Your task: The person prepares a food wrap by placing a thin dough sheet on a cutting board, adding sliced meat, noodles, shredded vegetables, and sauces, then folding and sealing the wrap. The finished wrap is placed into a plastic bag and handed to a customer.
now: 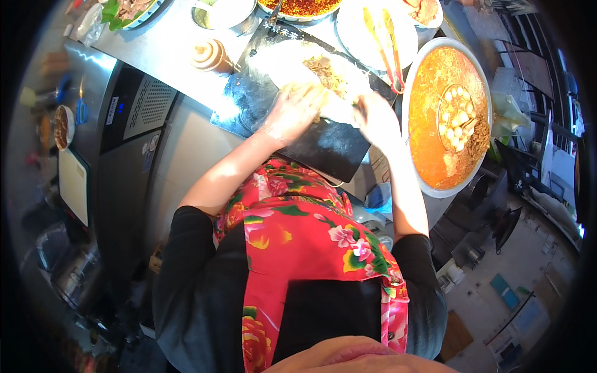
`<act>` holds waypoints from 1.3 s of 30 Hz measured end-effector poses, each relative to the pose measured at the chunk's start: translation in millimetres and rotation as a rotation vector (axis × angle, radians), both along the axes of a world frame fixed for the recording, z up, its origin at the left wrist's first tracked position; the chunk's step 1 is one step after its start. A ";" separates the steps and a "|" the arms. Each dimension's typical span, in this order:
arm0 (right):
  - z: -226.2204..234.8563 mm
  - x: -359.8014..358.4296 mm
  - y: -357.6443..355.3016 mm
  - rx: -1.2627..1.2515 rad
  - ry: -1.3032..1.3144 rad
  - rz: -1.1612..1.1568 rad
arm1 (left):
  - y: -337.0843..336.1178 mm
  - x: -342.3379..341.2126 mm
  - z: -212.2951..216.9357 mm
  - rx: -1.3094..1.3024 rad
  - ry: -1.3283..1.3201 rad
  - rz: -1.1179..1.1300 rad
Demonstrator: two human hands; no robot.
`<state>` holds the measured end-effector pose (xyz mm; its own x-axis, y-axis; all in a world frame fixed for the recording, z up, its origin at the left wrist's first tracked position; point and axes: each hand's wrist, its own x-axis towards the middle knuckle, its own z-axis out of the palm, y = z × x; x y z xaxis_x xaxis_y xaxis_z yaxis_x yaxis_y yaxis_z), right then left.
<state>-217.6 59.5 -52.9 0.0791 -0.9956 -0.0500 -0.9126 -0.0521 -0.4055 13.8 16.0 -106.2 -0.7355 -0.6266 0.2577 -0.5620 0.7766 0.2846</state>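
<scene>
A thin pale wrap (339, 110) lies on a dark board (329, 149), partly washed out by bright light. A heap of brownish shredded filling (322, 69) sits on it. My left hand (296, 107) is closed over the near left edge of the wrap, its fingers bent inward beside the filling. At the near right edge, my right hand (373, 117) pinches the wrap, with its fingertips partly hidden. Between the two hands the near edge of the wrap is folded up.
Right of the board stands a big oval tub (429, 191) of orange broth with a ladle of round pale pieces. Tongs (390, 50) lie across a white plate (354, 37). A squeeze bottle (210, 56), a metal pot (227, 18) and a bowl of red chilli (301, 7) surround the board.
</scene>
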 end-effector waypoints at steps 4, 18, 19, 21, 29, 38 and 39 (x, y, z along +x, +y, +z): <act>-0.9 -17.6 24.7 0.208 0.168 0.003 | 1.9 1.2 1.7 -0.077 -0.019 0.008; -42.0 -40.8 -7.6 -0.058 0.155 -0.228 | 3.7 -2.6 20.9 -0.087 -0.127 0.024; -43.9 -43.2 -17.7 -0.185 0.170 -0.138 | 3.6 -3.1 22.3 -0.141 -0.067 0.026; -31.0 -46.6 -33.2 0.054 0.334 -0.032 | 5.2 -5.3 24.6 -0.097 -0.159 0.037; 61.3 72.0 -121.2 0.279 0.127 0.483 | 20.7 -15.7 7.4 -0.034 -0.357 -0.039; 39.5 6.7 -77.1 0.256 0.521 0.348 | 24.6 -20.4 -12.1 0.145 0.559 0.107; 30.1 -6.7 -52.5 0.285 0.579 0.349 | 24.9 -18.9 -12.5 0.144 0.568 0.104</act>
